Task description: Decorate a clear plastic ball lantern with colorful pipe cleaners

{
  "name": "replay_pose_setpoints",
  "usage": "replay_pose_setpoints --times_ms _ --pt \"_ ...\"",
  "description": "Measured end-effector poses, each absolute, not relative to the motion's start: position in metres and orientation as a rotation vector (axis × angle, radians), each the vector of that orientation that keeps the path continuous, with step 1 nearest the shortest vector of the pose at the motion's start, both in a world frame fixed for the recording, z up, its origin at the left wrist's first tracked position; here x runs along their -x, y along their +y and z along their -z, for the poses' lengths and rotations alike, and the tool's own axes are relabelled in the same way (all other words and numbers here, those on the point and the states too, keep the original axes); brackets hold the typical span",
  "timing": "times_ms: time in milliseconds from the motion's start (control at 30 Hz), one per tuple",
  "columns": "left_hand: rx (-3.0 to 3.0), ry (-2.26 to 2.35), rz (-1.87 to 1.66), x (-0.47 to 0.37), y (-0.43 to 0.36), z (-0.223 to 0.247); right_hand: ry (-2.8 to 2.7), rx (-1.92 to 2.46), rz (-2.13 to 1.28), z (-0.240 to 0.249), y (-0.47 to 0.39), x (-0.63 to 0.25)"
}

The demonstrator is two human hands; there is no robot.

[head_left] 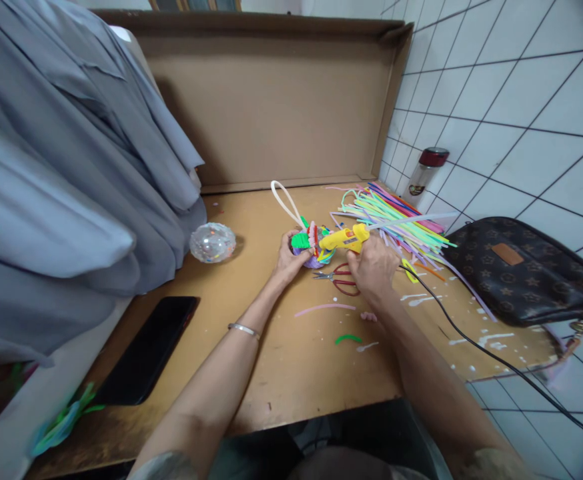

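Tabletop (pixel 301 380) beneath, left hand (pixel 289 257) grips colourful craftwork (pixel 313 239), right hand (pixel 374 264) a glue gun (pixel 344 239) (yellow).

I have 1 view, taken from my own head, facing forward and down past my 2 forearms (pixel 231 347). It looks from over the near edge of the table (pixel 291 380), within arm's reach of my left hand (pixel 290 259) and right hand (pixel 373 264), which sit around mid-view. The sweep is wide: grey cloth (pixel 71 167) fills the left, a tiled wall (pixel 511 113) slants up the right, and cardboard (pixel 281 107) stands facing me across the top.
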State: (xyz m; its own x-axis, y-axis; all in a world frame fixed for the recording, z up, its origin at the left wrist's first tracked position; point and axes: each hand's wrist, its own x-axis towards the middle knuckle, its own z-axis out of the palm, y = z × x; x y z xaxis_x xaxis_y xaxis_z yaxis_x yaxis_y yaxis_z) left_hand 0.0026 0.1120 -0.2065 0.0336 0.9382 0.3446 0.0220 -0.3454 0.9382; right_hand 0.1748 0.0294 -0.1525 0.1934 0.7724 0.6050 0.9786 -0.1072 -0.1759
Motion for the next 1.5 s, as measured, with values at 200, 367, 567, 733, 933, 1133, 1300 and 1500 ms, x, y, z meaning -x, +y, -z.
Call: replay_pose_setpoints --times_ms 200,367,567,733,933,1133,1300,1500 --pt "-1.483 1.018 -1.429 -0.0022 0.1114 0.2063 -1.648 1.961 0.485 0.1508 0.0287 -0.1747" --pt "-1.475 1.014 -1.429 -0.0023 0.1112 0.2064 -1.656 1.996 0.488 0.1479 0.0271 -0.1739" --pt "-1.472 1.003 -1.434 -0.0033 0.1115 0.2067 -1.655 1.998 0.505 0.1478 0.0258 -0.1730" --pt "-1.469 1.012 -1.421 -0.0034 0.1100 0.2053 -1.649 1.989 0.495 0.1478 0.0258 -0.1733" --pt "-1.482 1.007 -1.419 -0.0032 0.1107 0.2063 -1.651 1.977 0.477 0.1453 0.0251 -0.1728" --pt "-1.481 1.033 -1.433 -0.0035 0.1126 0.2083 -1.624 1.946 0.501 0.1486 0.0261 -0.1738" --pt "-1.491 1.028 -1.432 -0.0035 0.1122 0.2077 -1.617 1.944 0.495 0.1481 0.0258 -0.1733" --pt "-1.469 1.001 -1.417 -0.0043 0.1135 0.2096 -1.610 1.961 0.481 0.1486 0.0265 -0.1728"
